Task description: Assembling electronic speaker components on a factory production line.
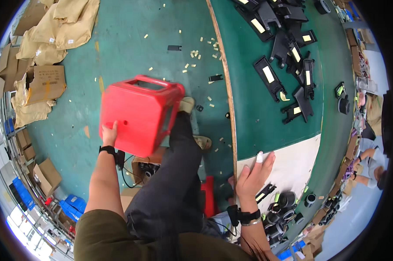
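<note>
My left hand (pixel 110 134) grips a red plastic stool (pixel 135 115) by the near left part of its seat, the thumb lying on top. The stool hangs tilted above the floor, its legs and openings turned away to the right. Under the seat, the other fingers are mostly hidden. Resting on the white part of the workbench (pixel 298 161), my right hand (pixel 254 179) has its fingers stretched out and holds nothing. One of its fingertips has a white wrapping. A small black part with a pale label (pixel 266 192) lies just beside that hand.
Black molded parts (pixel 268 74) with pale labels pile up on the green bench top. Black round parts (pixel 287 199) crowd its near end. Pale scraps (pixel 195 54) litter the green floor. Cartons (pixel 46 82) and brown sacks (pixel 74 26) stand left. Another person (pixel 372 163) sits far right.
</note>
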### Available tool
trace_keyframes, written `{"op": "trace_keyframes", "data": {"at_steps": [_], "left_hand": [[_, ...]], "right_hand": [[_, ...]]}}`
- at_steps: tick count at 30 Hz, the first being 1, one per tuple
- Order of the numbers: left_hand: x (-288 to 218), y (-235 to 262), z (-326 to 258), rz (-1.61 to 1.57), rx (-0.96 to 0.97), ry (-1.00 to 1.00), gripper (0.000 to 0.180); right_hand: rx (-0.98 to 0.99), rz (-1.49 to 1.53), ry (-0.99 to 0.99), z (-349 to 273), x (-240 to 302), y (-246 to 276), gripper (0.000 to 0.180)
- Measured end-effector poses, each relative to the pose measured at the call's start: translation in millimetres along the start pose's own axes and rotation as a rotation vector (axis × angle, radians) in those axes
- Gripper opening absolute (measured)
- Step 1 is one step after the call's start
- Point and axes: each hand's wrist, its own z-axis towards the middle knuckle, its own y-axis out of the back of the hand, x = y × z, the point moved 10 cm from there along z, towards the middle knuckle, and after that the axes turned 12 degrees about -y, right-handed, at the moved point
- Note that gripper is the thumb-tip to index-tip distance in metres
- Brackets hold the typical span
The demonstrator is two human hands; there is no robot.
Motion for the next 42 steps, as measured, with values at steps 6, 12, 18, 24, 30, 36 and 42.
{"op": "trace_keyframes", "data": {"at_steps": [6,12,18,24,30,36,42], "left_hand": [[-26.0,3.2,54.8,0.154,0.043,-0.086,0.084],[-125.9,-9.2,73.4,-0.035,0.053,-0.568,0.067],[-201.2,-159.8,120.9,-0.319,0.541,-0.36,0.042],[-284.9,-266.2,233.7,0.075,0.557,-0.894,0.041],[-282.5,-389.2,340.1,0.505,0.523,-1.126,0.053],[-327.3,-433.2,399.9,0.556,-0.046,-1.241,0.061],[-326.5,-442.7,375.6,0.373,0.249,-1.095,0.02]], "right_hand": [[-0.003,0.058,-0.001,2.1,2.2,-2.9,0.053],[-0.009,0.263,-0.176,-3.7,51.6,20.5,0.04],[0.397,0.547,0.125,63.6,232.6,-199.4,0.02],[0.735,0.374,-0.359,173.6,56.9,-561.1,0.021],[0.498,0.664,-1.132,256.9,-64.1,-665.4,0.041],[0.224,0.753,-1.178,317.5,-30.9,-720.8,0.059],[0.162,0.579,-0.597,350.1,-1.9,-685.7,0.048]]}}
